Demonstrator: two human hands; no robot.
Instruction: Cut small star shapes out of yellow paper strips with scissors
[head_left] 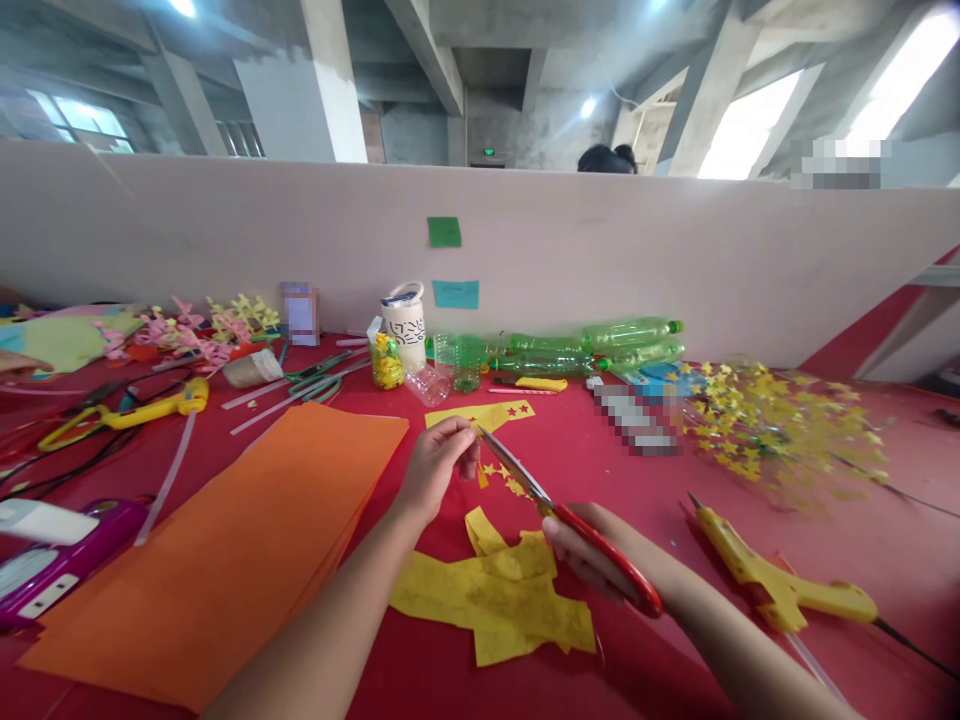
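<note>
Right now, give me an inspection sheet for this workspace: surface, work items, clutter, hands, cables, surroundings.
Surface: red tabletop, largely covered.
Work items: red-handled scissors; cut yellow stars beyond the crumpled yellow sheets; yellow strip with star-shaped openings.
Clutter: orange sheets at left; green bottles along the back; yellow glue gun and yellow star sprays at right.
Hands: left hand pinches a small yellow piece at the scissor tips; right hand grips the scissors by the handles.
Cables: dark cable trails rightward from the glue gun.
Surroundings: pale partition behind; top of a person's head above it.
</note>
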